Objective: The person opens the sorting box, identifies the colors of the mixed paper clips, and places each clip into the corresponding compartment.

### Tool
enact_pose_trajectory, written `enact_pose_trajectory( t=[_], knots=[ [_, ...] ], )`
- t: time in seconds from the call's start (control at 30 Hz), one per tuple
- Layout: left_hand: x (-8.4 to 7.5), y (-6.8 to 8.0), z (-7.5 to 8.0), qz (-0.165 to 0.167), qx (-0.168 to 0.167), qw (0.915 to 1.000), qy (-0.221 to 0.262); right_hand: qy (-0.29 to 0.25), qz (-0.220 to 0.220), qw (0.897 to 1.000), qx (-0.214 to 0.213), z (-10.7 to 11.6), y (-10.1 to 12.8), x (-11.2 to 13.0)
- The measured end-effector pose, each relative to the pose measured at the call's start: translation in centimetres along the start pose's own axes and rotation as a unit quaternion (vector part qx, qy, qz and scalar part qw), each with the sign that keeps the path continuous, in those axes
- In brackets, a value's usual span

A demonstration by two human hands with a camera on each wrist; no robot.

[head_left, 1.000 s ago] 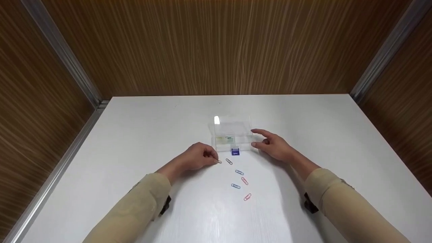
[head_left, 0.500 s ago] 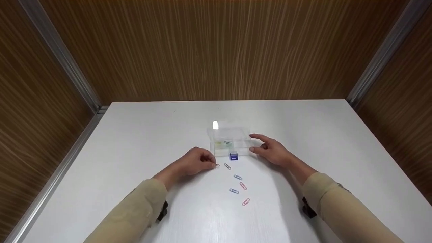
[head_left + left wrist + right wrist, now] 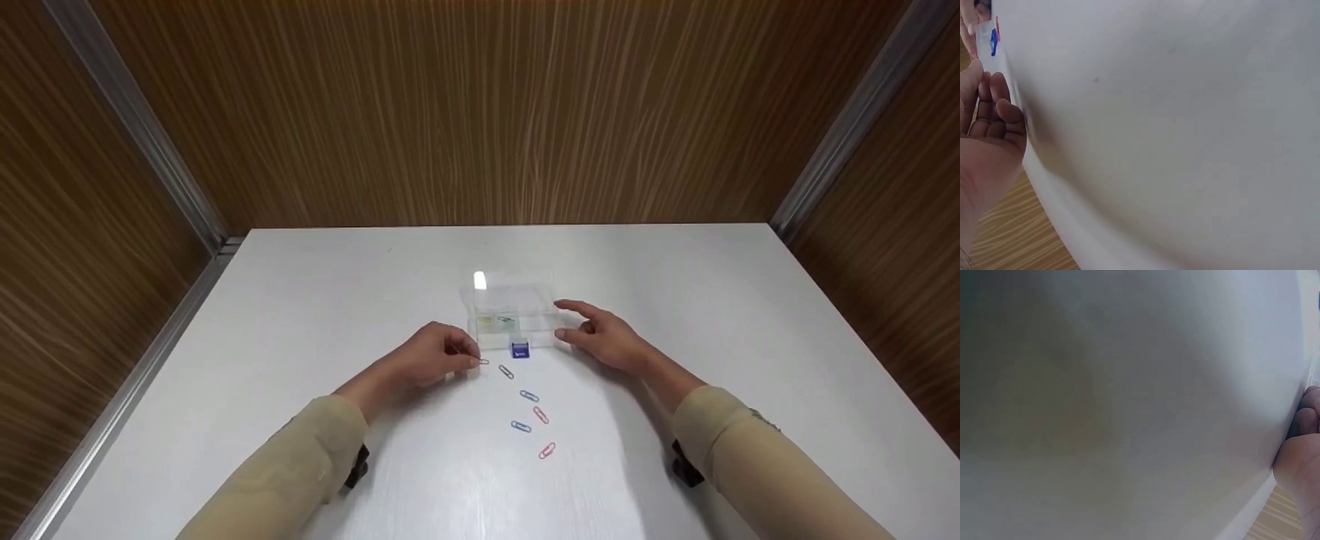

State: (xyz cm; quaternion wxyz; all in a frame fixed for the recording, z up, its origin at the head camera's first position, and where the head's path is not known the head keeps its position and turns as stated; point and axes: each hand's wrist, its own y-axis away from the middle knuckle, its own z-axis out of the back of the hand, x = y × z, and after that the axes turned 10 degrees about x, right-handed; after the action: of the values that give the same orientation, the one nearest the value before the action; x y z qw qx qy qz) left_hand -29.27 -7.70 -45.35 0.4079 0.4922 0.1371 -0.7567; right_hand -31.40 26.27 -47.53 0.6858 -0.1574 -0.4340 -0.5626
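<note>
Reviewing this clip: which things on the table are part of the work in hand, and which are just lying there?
In the work:
- left hand, pinching a paper clip
- right hand, at the clear plastic box
- five loose paper clips, the nearest

Lying about:
- small blue block in front of the box, touched by neither hand
- white table

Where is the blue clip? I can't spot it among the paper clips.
In the head view, the blue clip stands mid-table against the clear box's near edge, between the left hand and right hand.
</note>
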Motion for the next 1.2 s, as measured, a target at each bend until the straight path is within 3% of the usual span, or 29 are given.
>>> enact_pose_trajectory(
  t=[0.43, 0.9, 1.2],
  knots=[
    [-2.5, -1.7, 1.5, -0.013, -0.035, 0.9992, 0.015, 0.009, 0.014, 1.0, -0.004, 0.1, 0.1, 0.0],
    [-4.5, -6.2, 0.5, -0.022, -0.059, 0.9979, -0.013, 0.003, 0.013, 1.0, 0.0, 0.2, 0.0, 0.1],
    [-5.0, -7.4, 0.5, -0.003, -0.076, 0.997, -0.01, 0.006, 0.021, 1.0, 0.003, -0.2, 0.0, 0.8]
  ],
)
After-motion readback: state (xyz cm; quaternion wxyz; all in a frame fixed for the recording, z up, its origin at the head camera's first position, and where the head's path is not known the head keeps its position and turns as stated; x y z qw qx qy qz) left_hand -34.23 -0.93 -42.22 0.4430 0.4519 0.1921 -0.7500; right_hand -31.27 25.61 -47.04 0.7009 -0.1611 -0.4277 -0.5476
